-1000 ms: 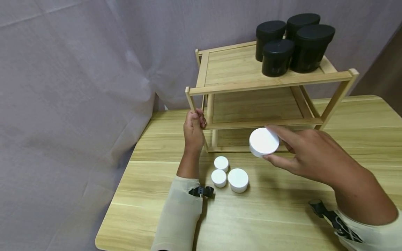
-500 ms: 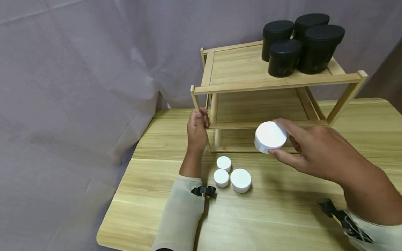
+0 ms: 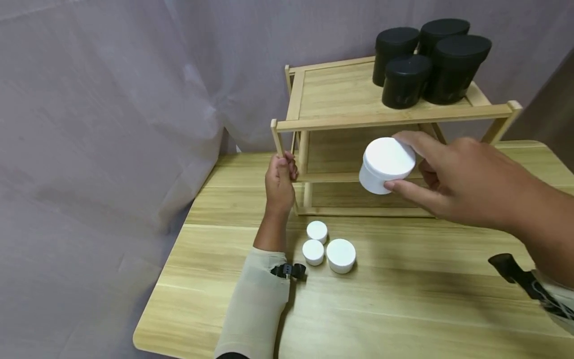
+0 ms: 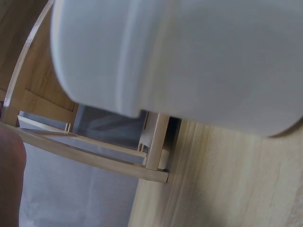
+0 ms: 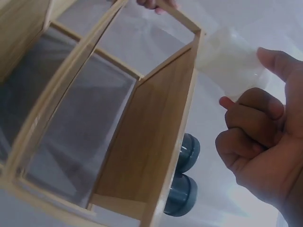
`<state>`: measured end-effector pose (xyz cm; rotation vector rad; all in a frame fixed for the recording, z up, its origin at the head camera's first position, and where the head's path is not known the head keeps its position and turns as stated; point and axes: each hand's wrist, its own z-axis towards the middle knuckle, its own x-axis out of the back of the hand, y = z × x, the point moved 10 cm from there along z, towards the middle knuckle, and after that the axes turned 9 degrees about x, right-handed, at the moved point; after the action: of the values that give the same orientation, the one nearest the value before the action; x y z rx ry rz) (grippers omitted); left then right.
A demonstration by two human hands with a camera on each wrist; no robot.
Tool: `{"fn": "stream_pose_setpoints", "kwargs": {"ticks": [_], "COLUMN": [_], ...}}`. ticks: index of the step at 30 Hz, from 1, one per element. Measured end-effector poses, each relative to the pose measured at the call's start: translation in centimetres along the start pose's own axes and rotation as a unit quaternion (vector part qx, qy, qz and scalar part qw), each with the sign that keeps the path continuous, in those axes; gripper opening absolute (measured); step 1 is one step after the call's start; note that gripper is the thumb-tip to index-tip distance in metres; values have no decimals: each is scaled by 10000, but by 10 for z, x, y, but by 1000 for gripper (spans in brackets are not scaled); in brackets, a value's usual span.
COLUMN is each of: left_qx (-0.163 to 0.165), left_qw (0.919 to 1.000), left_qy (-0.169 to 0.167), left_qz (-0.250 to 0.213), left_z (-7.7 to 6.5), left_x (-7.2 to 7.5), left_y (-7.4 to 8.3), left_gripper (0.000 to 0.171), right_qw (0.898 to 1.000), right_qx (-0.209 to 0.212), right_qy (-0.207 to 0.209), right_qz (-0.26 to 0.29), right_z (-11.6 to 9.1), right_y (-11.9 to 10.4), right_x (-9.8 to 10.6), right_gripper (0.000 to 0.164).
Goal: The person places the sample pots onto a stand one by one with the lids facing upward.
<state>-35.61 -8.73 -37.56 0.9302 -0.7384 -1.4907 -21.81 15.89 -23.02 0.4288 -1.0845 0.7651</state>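
Note:
My right hand (image 3: 466, 179) pinches a white lidded jar (image 3: 386, 164) between thumb and fingers, off the table and in front of the wooden shelf rack (image 3: 341, 94). The right wrist view shows the same jar (image 5: 232, 61), pale and washed out, beside the rack's upper edge. My left hand (image 3: 280, 182) grips the rack's front left post. Near the left forearm, on the table, stand two small white jars (image 3: 317, 231) and a bigger white jar (image 3: 341, 256). In the left wrist view a white jar (image 4: 213, 61) looms large and close to the camera.
Several black lidded canisters (image 3: 405, 82) stand close together on the right part of the rack's top shelf. The wooden table (image 3: 215, 279) has a rounded left corner. A grey cloth (image 3: 112, 149) hangs behind and to the left.
The right hand has raised the white jar from the lower shelf's level to in front of the middle shelf. The left hand keeps its grip on the post.

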Motion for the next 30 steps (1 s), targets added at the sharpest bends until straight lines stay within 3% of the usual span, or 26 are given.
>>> {"fn": "stream_pose_setpoints", "kwargs": {"ticks": [7,13,16,19,21,25,27,28,30], "left_qx": [108,83,43,-1,-31,-35,-27,-22,-12], "left_qw": [9999,10000,10000,10000,10000,10000,10000,10000,10000], "left_qy": [36,10,-15,-16,-19,-6,-19,-19,-25], "left_qz": [-23,-22,-54,-70,-60,-59,-76,-92,-86], "left_z": [-2,-3,-4,-3,-2,-1,-1,-1,-2], "left_x": [1,-4,-7,-9,-10,-10,-11,-11,-12], "left_y": [-5,-6,-5,-5,-4,-3,-3,-3,-2], "left_gripper": [96,95,95,94,94,93,94,94,93], "right_qw": [9995,9983,9964,9914,9889,9894,9883,9883,9878], "right_qx": [-52,19,-91,108,196,267,249,239,149], "right_qy": [228,575,635,863,914,821,761,737,671], "right_qz": [207,-108,-546,-977,-1158,-1171,-1300,-1313,-1399], "right_z": [11,19,19,22,32,61,72,77,85], "right_y": [9,23,67,133,156,116,111,116,148], "right_x": [21,48,47,39,40,65,71,71,63], "right_gripper": [68,63,73,86,92,77,77,76,77]}}
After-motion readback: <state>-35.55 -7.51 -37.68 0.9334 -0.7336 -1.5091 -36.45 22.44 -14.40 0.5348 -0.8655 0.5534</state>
